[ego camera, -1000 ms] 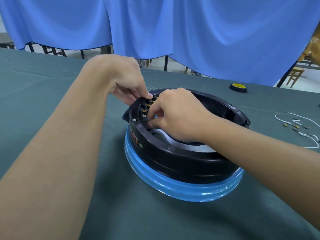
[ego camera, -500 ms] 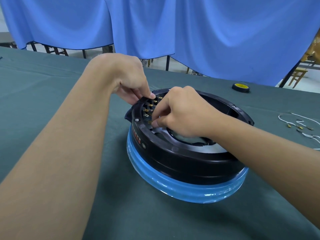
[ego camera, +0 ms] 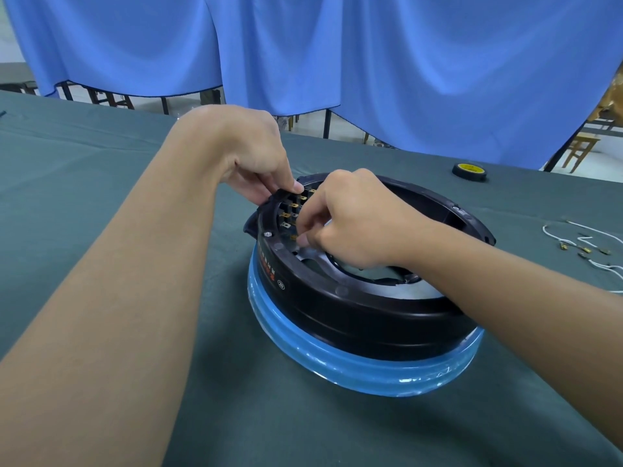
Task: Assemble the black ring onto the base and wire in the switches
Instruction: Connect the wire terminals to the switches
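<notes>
Hands (ego camera: 354,217) at brass terminals (ego camera: 292,205), glossy black ring (ego camera: 371,318)

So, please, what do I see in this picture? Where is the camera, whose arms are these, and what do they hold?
There is no machine here. The camera sits on a person's head and looks down at their own bare arms. On the green table stands a blue base with a black ring on top. The left hand pinches the ring's far edge. The right hand pinches at the brass terminals inside the ring. To the right lie loose white wires and, farther back, a tape roll. Blue curtains hang behind.
</notes>
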